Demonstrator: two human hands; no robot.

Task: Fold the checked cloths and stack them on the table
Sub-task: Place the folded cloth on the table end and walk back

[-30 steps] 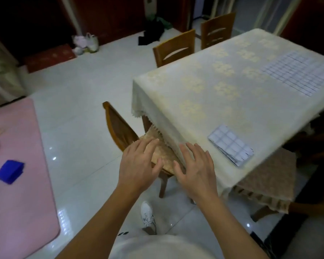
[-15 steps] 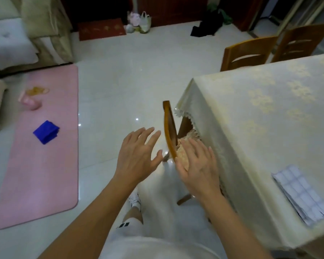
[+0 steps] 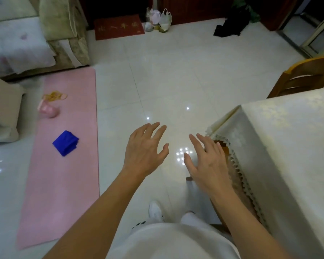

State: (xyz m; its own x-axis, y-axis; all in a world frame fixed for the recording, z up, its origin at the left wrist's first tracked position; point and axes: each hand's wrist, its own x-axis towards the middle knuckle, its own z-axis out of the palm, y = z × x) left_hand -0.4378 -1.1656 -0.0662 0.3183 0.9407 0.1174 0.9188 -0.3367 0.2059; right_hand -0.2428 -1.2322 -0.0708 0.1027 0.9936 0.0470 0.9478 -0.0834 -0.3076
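My left hand (image 3: 145, 148) hovers over the white tiled floor with its fingers spread, holding nothing. My right hand (image 3: 208, 161) is also spread and empty, just left of the table's corner. The table (image 3: 292, 146), under a cream patterned tablecloth, fills the right side. No checked cloth is in this view. A wooden chair (image 3: 226, 152) tucked under the table's corner shows behind my right hand.
A pink mat (image 3: 64, 176) lies on the floor at left with a folded blue cloth (image 3: 65, 143), a pink cup (image 3: 48, 109) and rubber bands on it. A sofa (image 3: 36, 38) stands at far left. Another wooden chair (image 3: 307, 75), a red doormat (image 3: 119, 29) and bags (image 3: 158, 19) lie further back.
The view has swung left, away from the table; the folded checked cloth has left the frame. Both hands stay open and have come off the chair, now over the floor.
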